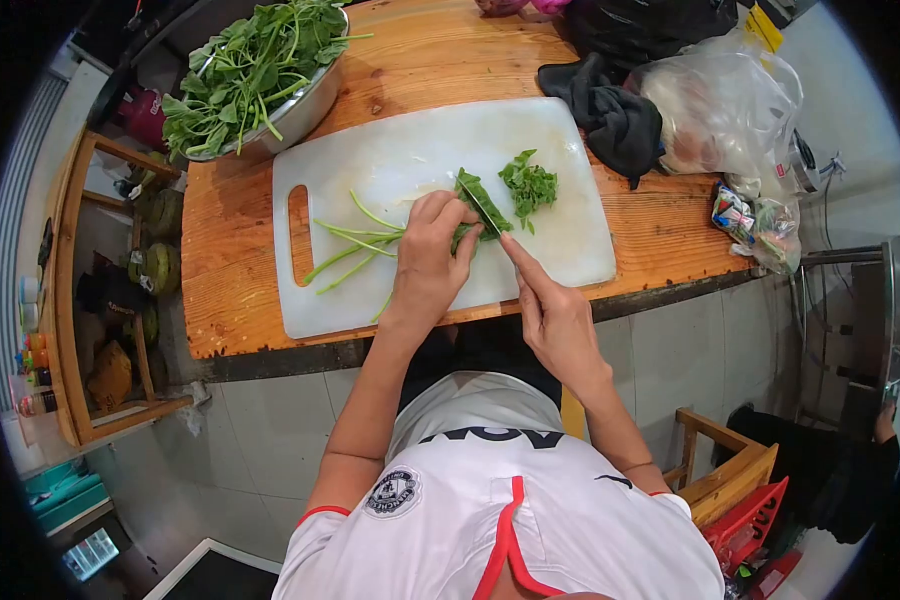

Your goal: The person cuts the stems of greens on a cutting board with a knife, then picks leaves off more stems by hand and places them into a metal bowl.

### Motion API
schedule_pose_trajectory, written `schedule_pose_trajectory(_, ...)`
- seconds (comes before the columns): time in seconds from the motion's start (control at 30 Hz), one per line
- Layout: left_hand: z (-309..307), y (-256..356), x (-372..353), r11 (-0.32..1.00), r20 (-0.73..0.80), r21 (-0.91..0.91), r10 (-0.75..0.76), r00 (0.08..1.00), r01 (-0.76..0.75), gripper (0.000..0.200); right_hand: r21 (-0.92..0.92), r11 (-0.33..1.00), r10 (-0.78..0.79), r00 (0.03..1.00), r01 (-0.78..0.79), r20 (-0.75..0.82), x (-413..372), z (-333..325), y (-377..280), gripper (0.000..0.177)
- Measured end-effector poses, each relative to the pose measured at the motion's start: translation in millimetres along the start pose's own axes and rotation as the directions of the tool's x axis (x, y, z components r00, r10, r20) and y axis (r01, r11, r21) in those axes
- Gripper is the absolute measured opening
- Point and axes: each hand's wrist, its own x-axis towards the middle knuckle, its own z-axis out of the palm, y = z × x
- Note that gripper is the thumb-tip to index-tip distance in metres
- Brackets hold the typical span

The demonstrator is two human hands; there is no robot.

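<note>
The fingers of my left hand (432, 240) are curled closed over a bunch of greens (497, 212) on the white cutting board (370, 160), its stems (370, 243) trailing left. My right hand (558, 318) has its fingers wrapped around a knife (480, 204), blade across the leaves. Chopped greens (530, 190) lie just right; far left on the tabletop (440, 60) stands a metal bowl (315, 108).

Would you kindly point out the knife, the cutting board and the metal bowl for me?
Knife (483, 208), head view: middle of the blade.
Cutting board (360, 168), head view: bare upper surface.
Metal bowl (308, 112), head view: outer wall.
</note>
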Motion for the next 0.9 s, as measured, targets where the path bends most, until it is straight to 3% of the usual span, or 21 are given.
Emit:
schedule_pose_trajectory(0.1,-4,0,4,0.998,0.062,-0.006,-0.057,0.996,0.057,0.021,-0.03,0.999,-0.021,1.0,0.022,0.021,9,1,-1,0.056)
schedule_pose_trajectory(0.4,3,1,-2,0.998,0.008,0.026,-0.062,0.998,0.061,0.02,-0.156,0.987,-0.016,0.997,0.028,0.076,21,0,-3,0.053)
schedule_pose_trajectory(0.5,8,-3,-2,0.968,-0.118,0.219,0.152,0.981,-0.124,0.018,-0.095,0.995,-0.007,0.998,0.012,0.056,0,-9,-1,0.054)
schedule_pose_trajectory(0.7,8,3,-4,0.996,0.023,0.067,-0.056,0.998,0.054,0.018,-0.084,0.996,0.046,0.997,-0.041,0.06,-8,-13,-1,0.053)
schedule_pose_trajectory(0.9,4,0,-4,0.996,0.057,0.064,-0.06,0.997,0.056,0.02,-0.087,0.995,-0.051,0.998,0.054,0.028,26,-1,7,0.047)
